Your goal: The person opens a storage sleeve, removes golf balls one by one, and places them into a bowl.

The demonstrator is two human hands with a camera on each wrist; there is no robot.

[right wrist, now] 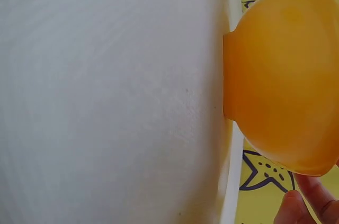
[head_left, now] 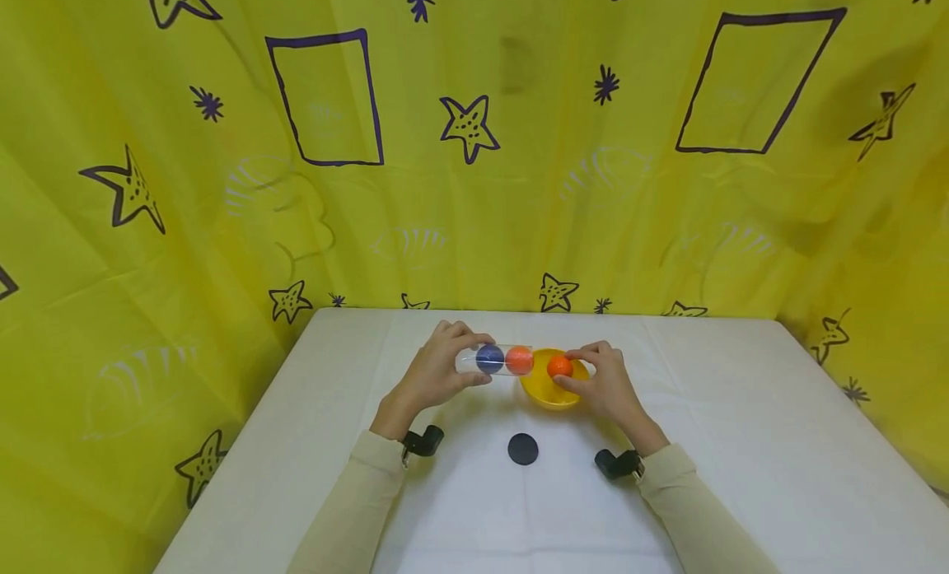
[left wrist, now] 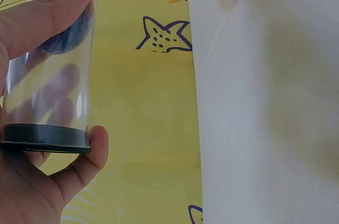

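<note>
My left hand (head_left: 442, 366) grips a clear plastic tube (left wrist: 58, 94) held on its side above the table. Inside the tube are a dark blue ball (head_left: 489, 359) and an orange-red ball (head_left: 519, 360), the latter by the end nearer the bowl. A black cap (left wrist: 47, 138) closes the tube's other end. With thumb and fingertips, my right hand (head_left: 604, 378) pinches an orange ball (head_left: 559, 366) over the yellow bowl (head_left: 550, 398). In the right wrist view the bowl (right wrist: 291, 75) hides the ball and most of that hand.
A black disc (head_left: 522, 449) lies on the white tablecloth (head_left: 474, 508) in front of the bowl. Behind the table hangs a yellow curtain (head_left: 474, 203) with stars and frames drawn on it. Each wrist wears a small black camera.
</note>
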